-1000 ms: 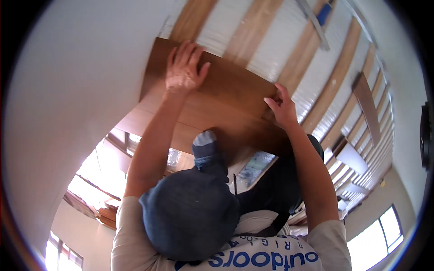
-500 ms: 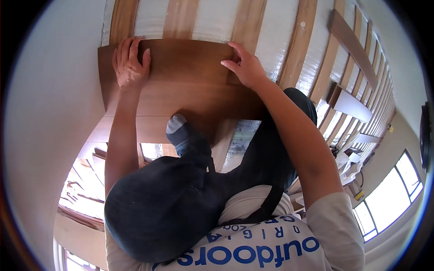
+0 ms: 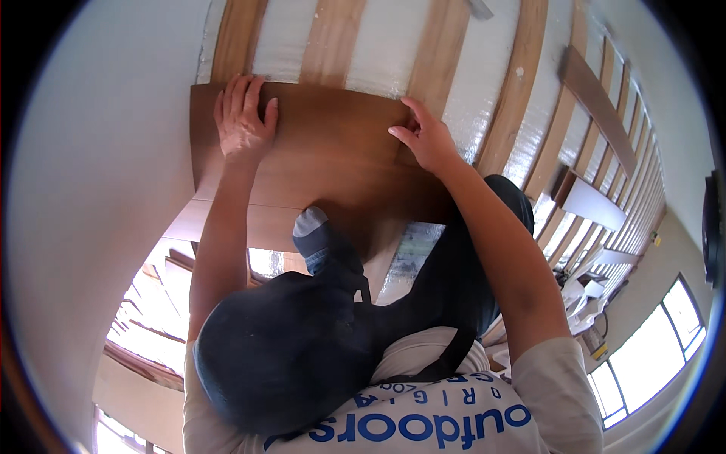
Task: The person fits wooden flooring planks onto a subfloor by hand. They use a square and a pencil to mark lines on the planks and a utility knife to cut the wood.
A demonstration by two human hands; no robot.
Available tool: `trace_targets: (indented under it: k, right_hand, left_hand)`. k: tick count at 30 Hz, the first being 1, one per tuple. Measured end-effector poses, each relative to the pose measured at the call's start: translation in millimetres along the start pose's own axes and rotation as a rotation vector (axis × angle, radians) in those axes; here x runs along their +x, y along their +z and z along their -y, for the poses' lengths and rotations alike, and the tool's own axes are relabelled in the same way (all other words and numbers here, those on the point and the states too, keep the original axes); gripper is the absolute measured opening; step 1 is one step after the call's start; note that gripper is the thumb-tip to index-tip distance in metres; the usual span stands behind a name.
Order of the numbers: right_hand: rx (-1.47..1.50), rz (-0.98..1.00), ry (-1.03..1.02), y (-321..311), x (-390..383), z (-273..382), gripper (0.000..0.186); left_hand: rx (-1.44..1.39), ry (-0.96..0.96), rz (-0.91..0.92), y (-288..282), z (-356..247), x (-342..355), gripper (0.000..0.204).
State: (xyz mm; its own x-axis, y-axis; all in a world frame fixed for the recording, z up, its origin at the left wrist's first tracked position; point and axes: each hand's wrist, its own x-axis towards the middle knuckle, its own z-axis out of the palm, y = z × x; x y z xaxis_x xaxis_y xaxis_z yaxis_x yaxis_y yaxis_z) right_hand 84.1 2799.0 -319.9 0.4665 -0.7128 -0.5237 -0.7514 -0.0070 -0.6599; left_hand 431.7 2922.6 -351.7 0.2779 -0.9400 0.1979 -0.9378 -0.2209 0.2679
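Observation:
A brown wooden floorboard point(image 3: 329, 113) lies crosswise in front of me, its left end close to the white wall. Near that end my left hand point(image 3: 246, 125) rests on top, fingers spread and stretched to the far edge, thumb apart. At the board's right end my right hand point(image 3: 427, 140) is bent round the far corner, thumb and forefinger on the board. Its other fingers are mostly hidden. Toward me, more brown boards point(image 3: 265, 185) lie against this one, and my socked foot point(image 3: 311, 223) presses on them.
Wooden joists point(image 3: 510, 91) with silvery sheeting point(image 3: 378, 41) between them run beyond the boards. A loose brown plank point(image 3: 601, 106) and a pale board point(image 3: 594, 203) lie across joists at right. The white wall point(image 3: 113, 144) rises close on the left. A grey object point(image 3: 480, 9) shows at the top edge.
The whole view has shifted, so the boards and hands appear lower and farther right. Both hands keep their places on the floorboard. The grey object has come into view at the top.

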Motion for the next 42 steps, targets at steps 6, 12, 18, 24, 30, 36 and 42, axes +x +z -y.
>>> trace_targets:
  k: [6, 12, 18, 24, 30, 36, 42]
  right_hand:
    - [0.017, -0.037, 0.048, -3.1, -1.9, -0.3, 0.066]
    - [0.02, -0.027, -0.089, 5.2, -2.6, 1.3, 0.068]
    - [0.048, 0.019, -0.081, 13.3, 6.0, -32.7, 0.072]
    - [0.058, 0.06, -0.125, 16.3, 10.2, -26.0, 0.075]
    - [-0.042, 0.02, -0.05, -20.0, -11.4, -28.3, 0.077]
    - [0.014, -0.124, 0.11, -88.1, -66.4, -42.0, 0.072]
    - [-0.038, -0.475, 0.188, -145.6, -158.9, -96.1, 0.06]
  left_hand:
    - [-0.02, -0.013, 0.099, -8.0, -6.8, -12.6, 0.067]
    - [-0.072, -0.062, 0.333, -67.1, -29.0, -134.5, 0.07]
    - [-0.273, -0.397, 0.4, -154.3, -28.6, -283.2, 0.046]
    - [0.04, -1.555, 0.264, -223.2, 8.5, -430.8, 0.101]
    - [-0.068, -1.772, 0.457, -177.7, -39.0, -440.2, 0.148]
    - [-0.202, -1.808, 0.306, -157.6, -46.8, -428.7, 0.149]
    - [-0.267, -1.651, 0.381, -153.3, -39.9, -401.3, 0.146]
